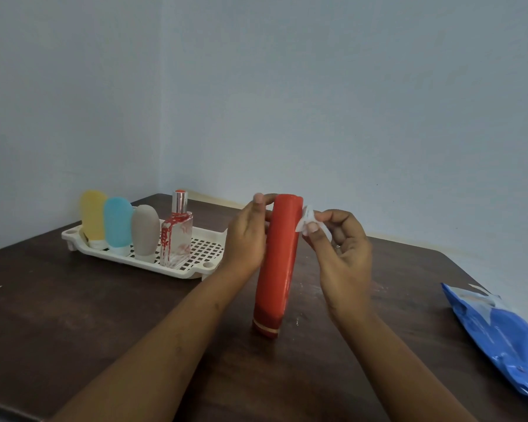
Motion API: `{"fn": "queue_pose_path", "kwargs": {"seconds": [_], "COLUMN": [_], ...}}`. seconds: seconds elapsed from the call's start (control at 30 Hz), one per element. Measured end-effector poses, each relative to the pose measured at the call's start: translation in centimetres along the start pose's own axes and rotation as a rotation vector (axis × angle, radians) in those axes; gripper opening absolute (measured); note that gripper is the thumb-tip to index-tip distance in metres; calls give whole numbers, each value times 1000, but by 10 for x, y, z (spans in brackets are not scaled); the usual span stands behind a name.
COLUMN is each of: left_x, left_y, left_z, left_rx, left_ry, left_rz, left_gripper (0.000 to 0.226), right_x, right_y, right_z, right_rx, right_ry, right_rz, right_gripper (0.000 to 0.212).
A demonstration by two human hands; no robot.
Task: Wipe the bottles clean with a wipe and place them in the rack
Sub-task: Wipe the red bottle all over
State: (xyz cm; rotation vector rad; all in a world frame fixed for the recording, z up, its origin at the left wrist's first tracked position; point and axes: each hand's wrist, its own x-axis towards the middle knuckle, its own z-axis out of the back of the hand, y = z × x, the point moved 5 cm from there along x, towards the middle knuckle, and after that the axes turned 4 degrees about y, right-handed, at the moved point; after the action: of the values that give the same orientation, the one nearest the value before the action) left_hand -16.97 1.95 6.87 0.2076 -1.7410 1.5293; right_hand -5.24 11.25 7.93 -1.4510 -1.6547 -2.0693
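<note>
Left hand (246, 236) grips tall red plastic bottle (279, 263), near upright; right hand (339, 248) pinches white wipe (306, 219) at its 1 o'clock; white perforated rack (209, 249) at 10 o'clock.

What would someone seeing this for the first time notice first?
The tall red bottle standing mid-table, held near its top by the left hand while the right hand pinches a white wipe at its upper edge. Behind to the left, a white rack holds four bottles; a blue wipes pack lies at the right edge.
</note>
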Motion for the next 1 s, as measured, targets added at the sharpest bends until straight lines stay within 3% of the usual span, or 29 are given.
{"fn": "queue_pose_path", "kwargs": {"seconds": [0.07,0.13,0.27,0.37,0.6,0.7,0.83,1.0], "left_x": [3,4,6,6,8,6,5,8], "left_y": [4,4,4,6,23,27,34,46], "left_z": [-2,-2,0,5,28,32,33,33], "left_rx": [-186,-338,-595,-735,-890,-965,-937,-946], "left_ry": [94,170,232,270,374,405,383,319], "left_rz": [103,179,283,372,443,478,485,502], "left_gripper": [88,107,89,90,116,120,123,115], "right_x": [-1,-2,-5,-10,-11,-12,-20,-26], "right_y": [-3,-4,-4,-4,-12,-17,-21,-25], "right_z": [-2,-5,-15,-24,-20,-16,-19,-26], "right_rx": [32,46,106,132,97,-22,-273,-523], "right_ry": [24,53,175,263,269,295,465,564], "right_rz": [-43,-65,-97,-113,-179,-187,-162,-110], "right_gripper": [7,7,5,4,5,8,13,14]}}
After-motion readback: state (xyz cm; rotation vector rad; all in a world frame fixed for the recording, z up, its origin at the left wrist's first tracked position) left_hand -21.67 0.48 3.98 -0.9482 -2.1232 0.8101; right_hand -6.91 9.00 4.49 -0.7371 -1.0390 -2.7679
